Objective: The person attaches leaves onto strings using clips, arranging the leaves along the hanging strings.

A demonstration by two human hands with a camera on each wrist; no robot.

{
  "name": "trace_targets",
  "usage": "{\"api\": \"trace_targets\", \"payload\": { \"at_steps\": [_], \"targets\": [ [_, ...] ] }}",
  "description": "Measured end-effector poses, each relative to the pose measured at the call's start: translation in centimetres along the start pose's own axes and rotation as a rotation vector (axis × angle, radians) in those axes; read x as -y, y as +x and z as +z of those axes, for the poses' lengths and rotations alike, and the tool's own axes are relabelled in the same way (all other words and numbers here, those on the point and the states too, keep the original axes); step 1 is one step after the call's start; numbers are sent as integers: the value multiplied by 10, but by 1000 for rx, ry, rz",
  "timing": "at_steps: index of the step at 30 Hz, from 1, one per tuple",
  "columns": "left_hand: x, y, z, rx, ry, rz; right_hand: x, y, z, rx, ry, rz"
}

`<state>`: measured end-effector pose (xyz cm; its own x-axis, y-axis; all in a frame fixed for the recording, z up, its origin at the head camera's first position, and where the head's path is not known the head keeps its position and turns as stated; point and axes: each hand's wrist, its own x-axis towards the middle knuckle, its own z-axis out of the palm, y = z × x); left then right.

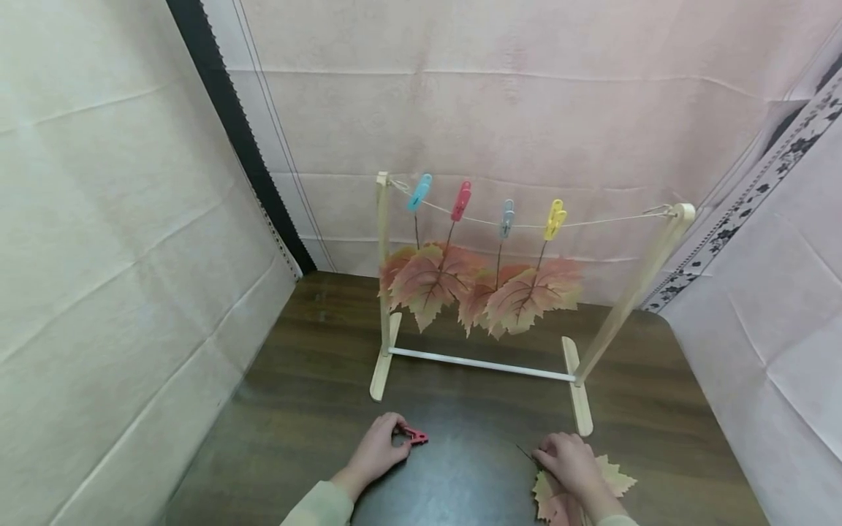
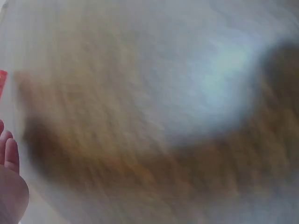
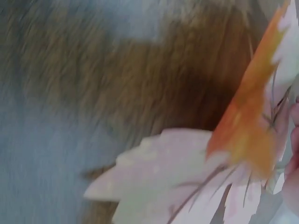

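My left hand (image 1: 380,447) pinches a red clothespin (image 1: 417,436) between thumb and fingers, low over the dark wooden table. At the left edge of the left wrist view, a bit of the red clothespin (image 2: 2,83) and some fingertips (image 2: 11,156) show. My right hand (image 1: 569,460) grips an artificial maple leaf (image 1: 616,478) near its stem, the thin dark stem pointing up and left past the fingertips. The hand covers part of the leaf. The right wrist view has its pale underside (image 3: 163,172) and an orange patch close up.
Beyond my hands stands a wooden rack (image 1: 631,299) with a string across its top. A blue (image 1: 419,191), a red (image 1: 462,201), a grey (image 1: 507,218) and a yellow clothespin (image 1: 555,219) hold hanging maple leaves (image 1: 437,281). Pale cloth walls (image 1: 131,256) surround the table (image 1: 296,409).
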<state>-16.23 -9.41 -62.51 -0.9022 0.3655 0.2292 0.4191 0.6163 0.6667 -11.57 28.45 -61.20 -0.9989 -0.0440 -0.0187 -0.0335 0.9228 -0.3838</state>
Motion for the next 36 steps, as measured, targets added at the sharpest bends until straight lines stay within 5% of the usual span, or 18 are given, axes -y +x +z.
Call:
{"api": "trace_targets", "payload": {
  "at_steps": [6, 10, 16, 30, 36],
  "targets": [
    [-6, 10, -1, 30, -200, -179, -2, -3, 0, 78, 23, -11],
    [-10, 13, -2, 35, -315, -245, 6, -2, 0, 80, -21, -51],
    [-14, 19, -5, 5, -401, -262, 10, -3, 1, 50, -20, -89],
    [-24, 32, -18, -18, -489, -313, 13, 11, -14, 22, 275, 132],
    [-28, 40, -25, -28, -527, -328, 17, 16, -25, -36, 367, 160]
  ]
}}
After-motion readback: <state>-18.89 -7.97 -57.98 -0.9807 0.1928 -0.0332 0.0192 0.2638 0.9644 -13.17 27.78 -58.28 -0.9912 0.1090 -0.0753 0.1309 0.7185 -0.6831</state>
